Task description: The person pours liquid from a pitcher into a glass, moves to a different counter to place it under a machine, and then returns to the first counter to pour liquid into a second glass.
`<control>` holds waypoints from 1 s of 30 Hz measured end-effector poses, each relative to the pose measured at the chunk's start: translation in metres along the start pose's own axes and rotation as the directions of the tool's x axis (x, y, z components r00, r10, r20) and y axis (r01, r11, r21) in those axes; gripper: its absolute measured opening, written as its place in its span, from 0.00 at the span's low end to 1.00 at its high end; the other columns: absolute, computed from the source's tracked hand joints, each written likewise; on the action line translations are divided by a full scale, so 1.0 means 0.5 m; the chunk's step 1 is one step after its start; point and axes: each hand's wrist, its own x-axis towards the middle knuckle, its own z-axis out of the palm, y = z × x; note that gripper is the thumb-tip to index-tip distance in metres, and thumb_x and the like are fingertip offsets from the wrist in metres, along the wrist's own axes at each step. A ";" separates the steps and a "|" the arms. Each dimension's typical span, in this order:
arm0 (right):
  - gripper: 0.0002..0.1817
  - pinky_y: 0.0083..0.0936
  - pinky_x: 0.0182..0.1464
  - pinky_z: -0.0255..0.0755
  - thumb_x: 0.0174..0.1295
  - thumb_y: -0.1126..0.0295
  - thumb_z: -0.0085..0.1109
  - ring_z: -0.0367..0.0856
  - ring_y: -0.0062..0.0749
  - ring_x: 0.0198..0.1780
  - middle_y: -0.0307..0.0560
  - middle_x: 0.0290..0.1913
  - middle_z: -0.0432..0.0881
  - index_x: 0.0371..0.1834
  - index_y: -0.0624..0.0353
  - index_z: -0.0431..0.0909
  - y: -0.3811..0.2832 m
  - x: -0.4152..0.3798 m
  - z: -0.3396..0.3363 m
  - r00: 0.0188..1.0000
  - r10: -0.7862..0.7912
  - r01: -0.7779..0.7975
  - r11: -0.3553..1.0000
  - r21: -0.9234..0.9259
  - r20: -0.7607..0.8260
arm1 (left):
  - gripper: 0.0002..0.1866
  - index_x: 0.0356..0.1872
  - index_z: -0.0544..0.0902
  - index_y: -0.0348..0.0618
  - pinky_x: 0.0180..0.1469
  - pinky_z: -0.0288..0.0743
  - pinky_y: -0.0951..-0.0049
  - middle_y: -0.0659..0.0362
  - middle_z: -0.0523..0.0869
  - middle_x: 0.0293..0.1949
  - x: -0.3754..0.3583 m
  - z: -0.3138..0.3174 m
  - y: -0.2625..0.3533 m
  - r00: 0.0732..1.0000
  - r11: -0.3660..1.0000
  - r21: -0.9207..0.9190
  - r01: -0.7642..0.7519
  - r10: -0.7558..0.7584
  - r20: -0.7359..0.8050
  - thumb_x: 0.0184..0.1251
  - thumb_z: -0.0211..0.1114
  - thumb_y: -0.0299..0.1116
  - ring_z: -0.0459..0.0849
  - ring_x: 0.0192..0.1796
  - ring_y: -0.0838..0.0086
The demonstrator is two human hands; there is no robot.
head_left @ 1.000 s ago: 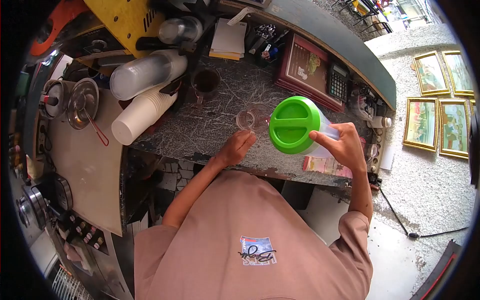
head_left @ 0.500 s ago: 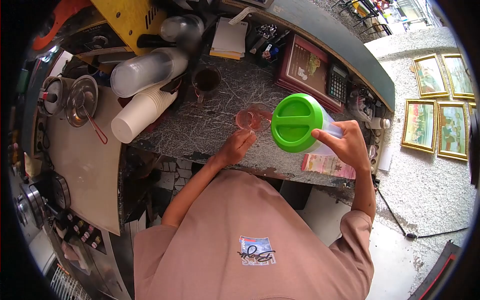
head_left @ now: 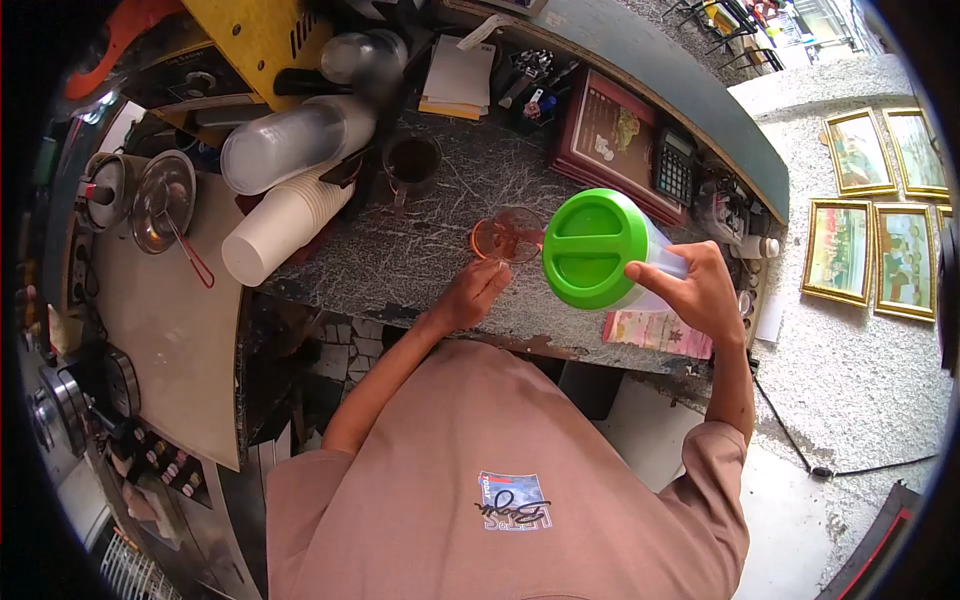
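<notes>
My right hand (head_left: 697, 292) is wrapped round the handle of a clear plastic pitcher (head_left: 655, 270) with a bright green lid (head_left: 592, 250). The pitcher is tilted left, its lid side against the rim of a clear glass mug (head_left: 497, 240). Reddish-orange liquid shows in the mug, and a little of it at the pitcher's spout side. Fingers pinched together, my left hand (head_left: 475, 294) grips the mug at its near side, where the handle is mostly hidden. Further back to the left stands a second glass mug (head_left: 411, 163) with a dark drink.
Stacked white paper cups (head_left: 280, 225) and clear plastic cups (head_left: 290, 145) lie on the left of the scratched dark counter (head_left: 450, 180). A calculator (head_left: 674, 163), maroon menus (head_left: 610, 125) and a pink patterned booklet (head_left: 650, 332) are at the right. A metal strainer (head_left: 165, 200) sits far left.
The liquid in the glass mug looks higher and spreads wider. The pitcher and my right hand have shifted very slightly; my left hand stays in place.
</notes>
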 end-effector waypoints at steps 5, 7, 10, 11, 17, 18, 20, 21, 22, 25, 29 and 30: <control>0.23 0.20 0.27 0.71 0.63 0.53 0.72 0.81 0.17 0.24 0.42 0.22 0.85 0.33 0.69 0.88 -0.001 0.000 -0.004 1.000 0.012 -0.012 1.000 -0.027 0.005 | 0.16 0.31 0.73 0.35 0.45 0.68 0.58 0.50 0.73 0.29 -0.001 -0.001 0.002 1.000 1.000 0.001 -0.010 0.010 -0.011 0.80 0.52 0.35 0.74 0.35 0.54; 0.23 0.20 0.27 0.72 0.62 0.53 0.72 0.81 0.17 0.24 0.43 0.22 0.85 0.33 0.69 0.88 0.001 0.001 -0.004 1.000 0.031 -0.030 0.999 -0.041 0.007 | 0.16 0.31 0.73 0.35 0.44 0.68 0.58 0.50 0.73 0.29 0.001 -0.004 -0.002 1.000 1.000 -0.001 0.018 -0.018 0.019 0.80 0.52 0.35 0.74 0.35 0.55; 0.23 0.20 0.28 0.72 0.62 0.53 0.72 0.82 0.18 0.25 0.43 0.22 0.86 0.33 0.69 0.88 0.004 0.000 -0.005 1.000 0.017 -0.017 1.000 -0.021 -0.004 | 0.16 0.31 0.73 0.35 0.44 0.68 0.58 0.50 0.73 0.29 0.003 -0.004 0.004 1.000 1.000 -0.014 0.001 0.000 0.014 0.80 0.52 0.35 0.75 0.35 0.55; 0.23 0.20 0.28 0.72 0.62 0.53 0.72 0.82 0.18 0.25 0.43 0.22 0.86 0.33 0.69 0.88 0.002 0.000 -0.005 1.000 0.018 -0.018 0.999 -0.032 -0.002 | 0.16 0.31 0.73 0.35 0.44 0.68 0.58 0.50 0.73 0.29 0.001 -0.003 0.004 1.000 1.000 -0.014 0.001 -0.001 0.014 0.80 0.52 0.35 0.75 0.35 0.55; 0.24 0.23 0.27 0.73 0.62 0.52 0.72 0.82 0.20 0.24 0.46 0.22 0.86 0.33 0.68 0.89 -0.001 0.001 -0.007 1.000 0.025 -0.025 0.999 -0.032 0.003 | 0.16 0.30 0.73 0.35 0.44 0.68 0.57 0.50 0.73 0.28 0.005 -0.004 0.007 1.000 1.000 -0.030 -0.002 0.001 -0.008 0.80 0.52 0.35 0.74 0.34 0.56; 0.24 0.20 0.27 0.72 0.62 0.52 0.72 0.80 0.16 0.25 0.42 0.22 0.85 0.33 0.69 0.88 -0.001 0.001 -0.006 0.999 0.039 -0.039 0.999 -0.024 0.014 | 0.16 0.30 0.73 0.35 0.44 0.68 0.57 0.50 0.73 0.28 0.005 -0.004 0.002 1.000 1.000 -0.028 0.005 -0.005 0.003 0.80 0.53 0.35 0.74 0.34 0.55; 0.24 0.20 0.27 0.71 0.62 0.52 0.72 0.80 0.16 0.25 0.42 0.22 0.85 0.33 0.69 0.88 -0.003 0.001 -0.007 0.999 0.039 -0.039 0.999 -0.017 0.017 | 0.16 0.30 0.73 0.35 0.44 0.68 0.57 0.50 0.73 0.27 0.003 -0.002 -0.002 1.000 1.000 -0.028 0.012 -0.011 0.016 0.80 0.53 0.35 0.74 0.34 0.55; 0.24 0.20 0.27 0.71 0.62 0.52 0.73 0.80 0.15 0.25 0.41 0.22 0.85 0.33 0.69 0.88 -0.004 0.001 -0.007 0.999 0.036 -0.036 0.999 -0.010 0.019 | 0.17 0.29 0.73 0.35 0.44 0.68 0.57 0.50 0.73 0.27 0.003 -0.002 0.001 1.000 1.000 -0.023 0.009 -0.009 0.006 0.79 0.53 0.36 0.74 0.33 0.56; 0.24 0.20 0.27 0.71 0.62 0.52 0.73 0.80 0.15 0.25 0.41 0.22 0.85 0.33 0.69 0.88 -0.005 0.002 -0.008 0.999 0.036 -0.036 0.999 -0.010 0.019 | 0.17 0.29 0.73 0.35 0.43 0.68 0.58 0.50 0.73 0.27 0.004 -0.002 0.004 1.000 1.000 -0.017 0.006 -0.006 -0.005 0.79 0.53 0.36 0.74 0.33 0.56; 0.24 0.19 0.27 0.71 0.62 0.51 0.73 0.80 0.15 0.25 0.41 0.23 0.85 0.33 0.68 0.89 -0.005 0.001 -0.008 0.998 0.053 -0.052 0.998 -0.026 0.037 | 0.17 0.29 0.73 0.35 0.43 0.68 0.58 0.50 0.73 0.27 0.004 -0.003 0.006 1.000 1.000 -0.007 -0.013 0.013 -0.014 0.79 0.53 0.35 0.74 0.33 0.56; 0.24 0.19 0.26 0.70 0.62 0.51 0.73 0.81 0.15 0.25 0.41 0.23 0.85 0.33 0.68 0.89 -0.002 0.002 -0.007 0.999 0.034 -0.033 0.999 -0.025 0.040 | 0.17 0.28 0.72 0.35 0.42 0.68 0.58 0.50 0.73 0.27 0.004 0.001 -0.005 1.000 0.999 -0.040 0.004 -0.004 -0.008 0.79 0.53 0.35 0.74 0.33 0.56; 0.25 0.19 0.26 0.70 0.62 0.51 0.73 0.81 0.16 0.25 0.41 0.23 0.86 0.33 0.69 0.89 -0.001 0.003 -0.006 0.999 0.032 -0.031 0.999 -0.023 0.041 | 0.17 0.28 0.72 0.35 0.42 0.68 0.58 0.50 0.73 0.27 0.003 0.000 -0.004 1.000 1.000 -0.023 -0.004 0.003 -0.009 0.79 0.53 0.35 0.74 0.32 0.56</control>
